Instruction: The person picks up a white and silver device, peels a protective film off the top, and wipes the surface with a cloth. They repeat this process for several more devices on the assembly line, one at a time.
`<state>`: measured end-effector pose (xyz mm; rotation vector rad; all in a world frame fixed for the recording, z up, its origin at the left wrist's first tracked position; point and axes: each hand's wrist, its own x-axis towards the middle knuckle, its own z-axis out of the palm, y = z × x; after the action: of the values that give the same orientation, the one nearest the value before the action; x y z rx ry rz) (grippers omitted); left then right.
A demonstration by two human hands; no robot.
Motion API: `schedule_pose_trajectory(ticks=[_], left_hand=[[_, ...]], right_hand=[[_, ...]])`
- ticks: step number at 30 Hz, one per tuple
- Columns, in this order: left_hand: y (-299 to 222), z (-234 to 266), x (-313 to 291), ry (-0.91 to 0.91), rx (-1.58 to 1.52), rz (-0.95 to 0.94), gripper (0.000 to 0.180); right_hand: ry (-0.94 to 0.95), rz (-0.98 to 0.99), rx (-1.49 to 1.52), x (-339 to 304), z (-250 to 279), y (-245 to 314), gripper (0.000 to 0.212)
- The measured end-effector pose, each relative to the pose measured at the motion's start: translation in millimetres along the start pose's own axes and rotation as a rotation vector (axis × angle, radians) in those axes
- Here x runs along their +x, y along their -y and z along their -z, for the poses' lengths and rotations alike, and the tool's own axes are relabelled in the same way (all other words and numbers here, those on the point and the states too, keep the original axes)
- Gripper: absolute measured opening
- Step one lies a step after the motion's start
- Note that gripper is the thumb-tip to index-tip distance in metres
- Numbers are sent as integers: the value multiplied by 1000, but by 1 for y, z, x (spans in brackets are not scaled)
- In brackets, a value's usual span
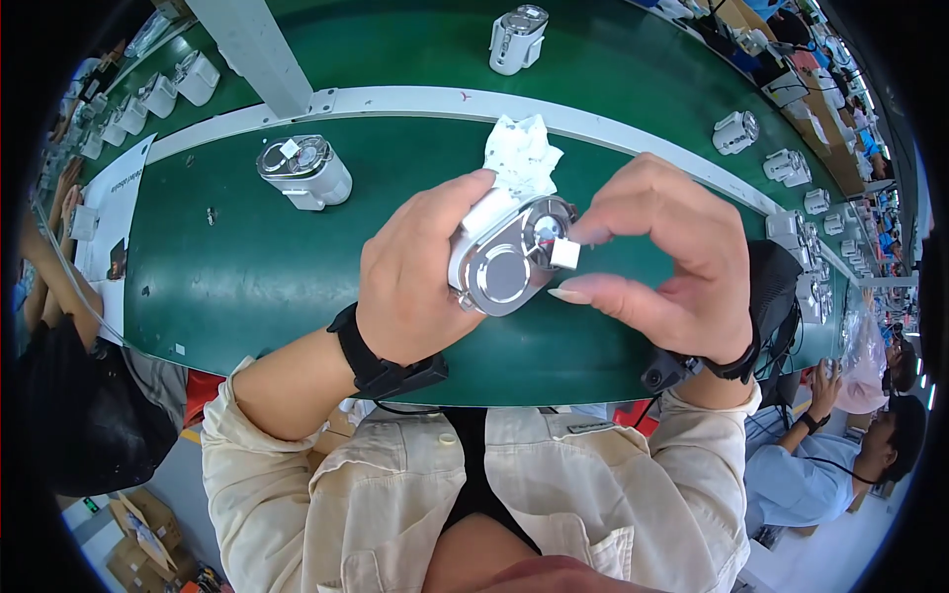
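Observation:
My left hand (410,262) is wrapped round a white device with a shiny silver end (499,277), tilted toward me above the green table. A small white block (565,254) stands out from the opening at its end, with a bit of red wire beside it. Just right of the block, my right hand (662,262) curves with thumb and fingertips apart. Its index fingertip is close to the block; whether they touch, I cannot tell. Behind the device lies a crumpled white cloth or paper (522,153). A similar white device (304,173) stands to the left.
A white rail (395,100) and post (252,54) cross the green table (227,257). Beyond stands another white device (518,40); several more line both sides. A white printed sheet (119,237) lies left. A person in light blue (806,484) sits at right; another person's arms (59,267) show at left.

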<state>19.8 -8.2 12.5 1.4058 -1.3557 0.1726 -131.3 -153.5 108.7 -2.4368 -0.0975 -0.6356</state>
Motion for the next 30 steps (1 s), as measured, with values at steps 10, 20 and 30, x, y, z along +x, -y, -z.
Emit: schedule_pose_trajectory(ticks=[10,20,30], left_hand=[[-4,8,1,95,39,27,79],[-2,4,4,17,153,-89,74],[5,3,8,-46,333,-204,55]], right_hand=[[-51,69,-39,4,-2,2,24],[-74,-266,219,-1,-10,3,12],[-257,-122,-182,-5,-41,6,4]])
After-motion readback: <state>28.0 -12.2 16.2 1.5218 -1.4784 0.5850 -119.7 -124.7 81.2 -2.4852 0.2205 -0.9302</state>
